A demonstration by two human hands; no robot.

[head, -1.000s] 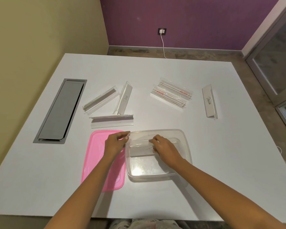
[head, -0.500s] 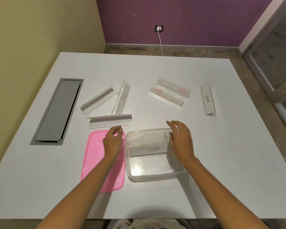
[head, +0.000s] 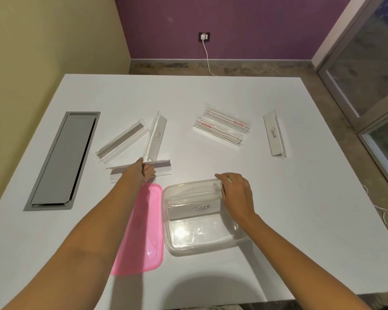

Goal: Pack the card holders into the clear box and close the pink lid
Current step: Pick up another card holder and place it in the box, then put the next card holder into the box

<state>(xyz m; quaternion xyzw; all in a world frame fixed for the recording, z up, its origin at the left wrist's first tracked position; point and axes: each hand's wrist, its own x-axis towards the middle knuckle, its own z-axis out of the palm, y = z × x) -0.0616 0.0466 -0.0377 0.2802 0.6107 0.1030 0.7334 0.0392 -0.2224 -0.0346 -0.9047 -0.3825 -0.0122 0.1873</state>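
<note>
A white desk (head: 278,220) is seen from above, set against a yellow wall and a purple wall. A grey hatch (head: 61,159) is let into the desk at the left. A pink lid (head: 143,238) is laid flat near the front edge, partly covered by the left forearm, and a clear box (head: 202,242) is set just beside it on the right, uncovered. 1 card holder marked TIGER (head: 195,209) is lodged inside the box, along its far side. 6 more card holders are spread over the desk beyond: 1 marked PANDA (head: 274,134) at the right, 2 with red labels (head: 222,127) side by side in the middle, 1 marked DOG (head: 157,136), 1 plain holder (head: 121,142) beside it, and 1 nearest holder (head: 159,167) lying crosswise. The left hand (head: 139,172) is closed around that nearest holder. The right hand (head: 235,191) is rested, fingers loosely spread, on the box's far right rim, nothing being held.
</note>
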